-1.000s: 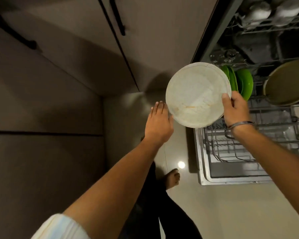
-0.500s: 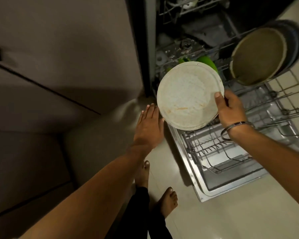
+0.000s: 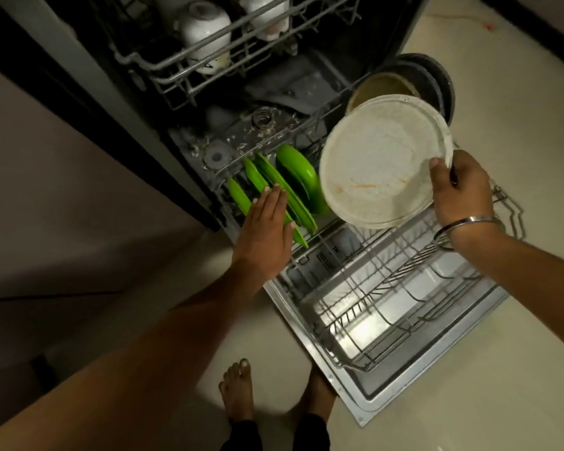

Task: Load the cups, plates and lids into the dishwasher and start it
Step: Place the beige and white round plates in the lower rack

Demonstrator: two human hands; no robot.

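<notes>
Dishwasher (image 3: pixel 189 92) fills the upper half of the frame, door dropped flat, lower rack (image 3: pixel 404 297) pulled out over it at centre right, mostly bare wire. Upper rack (image 3: pixel 209 66) at top centre holds white cups (image 3: pixel 206 30) upside down, likely so they drain. Dark plates (image 3: pixel 436 79) and a tan one stand on edge at the rack's far end, upper right. White plate (image 3: pixel 381 161), smeared with orange streaks, hangs tilted above the rack right of centre; right hand (image 3: pixel 462 190) pinches its rim, thumb on the face and fingers behind, probably to slot it on edge into the tines. Green plates (image 3: pixel 284 187) stand in a row at centre. Left hand (image 3: pixel 264 229) reaches flat over them, fingers straight and together, holding nothing (contact unclear), maybe steadying them. Small label on the door (image 3: pixel 328 255), print too small to read; no brand visible.
</notes>
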